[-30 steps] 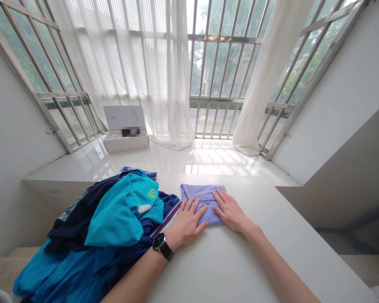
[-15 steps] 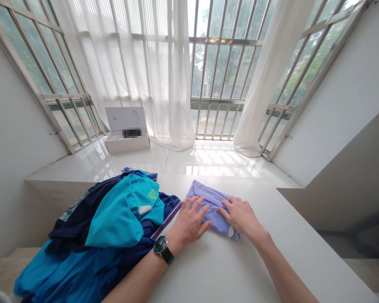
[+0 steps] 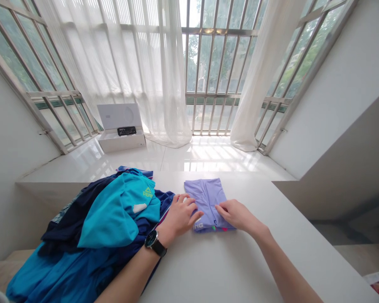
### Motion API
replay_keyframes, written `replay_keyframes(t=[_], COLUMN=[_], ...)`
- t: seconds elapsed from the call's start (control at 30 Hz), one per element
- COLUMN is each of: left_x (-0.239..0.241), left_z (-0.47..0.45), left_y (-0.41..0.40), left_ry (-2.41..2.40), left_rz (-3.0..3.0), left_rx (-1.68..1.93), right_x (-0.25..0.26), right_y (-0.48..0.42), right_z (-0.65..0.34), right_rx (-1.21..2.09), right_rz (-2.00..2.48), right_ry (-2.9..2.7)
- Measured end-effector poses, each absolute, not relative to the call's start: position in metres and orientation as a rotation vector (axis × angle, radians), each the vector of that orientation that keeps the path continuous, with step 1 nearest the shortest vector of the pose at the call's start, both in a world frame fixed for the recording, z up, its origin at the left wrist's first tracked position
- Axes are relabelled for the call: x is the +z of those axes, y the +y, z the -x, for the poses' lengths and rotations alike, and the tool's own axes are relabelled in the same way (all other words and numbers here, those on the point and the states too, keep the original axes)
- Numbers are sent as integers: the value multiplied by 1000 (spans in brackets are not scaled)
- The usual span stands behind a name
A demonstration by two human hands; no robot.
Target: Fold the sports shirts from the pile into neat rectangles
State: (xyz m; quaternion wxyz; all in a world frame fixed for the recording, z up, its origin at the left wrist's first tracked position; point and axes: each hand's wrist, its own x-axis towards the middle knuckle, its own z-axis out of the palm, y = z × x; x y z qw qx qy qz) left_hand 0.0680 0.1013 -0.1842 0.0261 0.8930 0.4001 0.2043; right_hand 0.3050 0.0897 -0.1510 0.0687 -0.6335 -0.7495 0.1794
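A lavender garment, folded into a flat, squarish bundle, lies on the white table. White lettering and small bright marks show along its near edge. My left hand, a dark round watch on its wrist, rests at the bundle's left side with fingers stretched and thumb apart. On the right side, my right hand has its fingers curled together, pinching the cloth near the edge; the fingertips are partly hidden. Just left of my left hand is a heap of clothes, with a turquoise shirt on top.
Dark navy clothing and a blue garment lie in the heap, overhanging the table's left side. An open white box holding a black device stands on the glossy sill. Behind it hang sheer curtains before barred windows.
The lavender bundle has been turned, and its lettering now sits at the near left. My right fingers went from spread to curled. My left hand shifted off the cloth's middle to its left side.
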Motion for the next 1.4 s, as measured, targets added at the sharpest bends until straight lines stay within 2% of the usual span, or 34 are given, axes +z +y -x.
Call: replay_keyframes(t=[0.17,0.4,0.8,1.0,1.23,1.4], left_x=[-190,-199,-210,-213,-216,-216], left_z=[-63,-70,-75,-79,-79,-79], left_y=[103,95,96,94,94,94], left_ry=[1357,1180,1087,1037,1047,1050], left_rz=[-2752,-2803,-2863,-2871,-2816,-2779], left_rx=[558,464,505,519,519,523], right_x=[-165,-180,-187,-173,-157,-157], right_y=[95,99,99,96,92,90], right_z=[-300,-295,-294,-299,-304,-304], right_rx=[485,288,370,542,971,983], right_rz=[1801,1695,1585,1528,1502,1513], right_ry=[-2276,-2305,-2305,-2305,-2291,-2319])
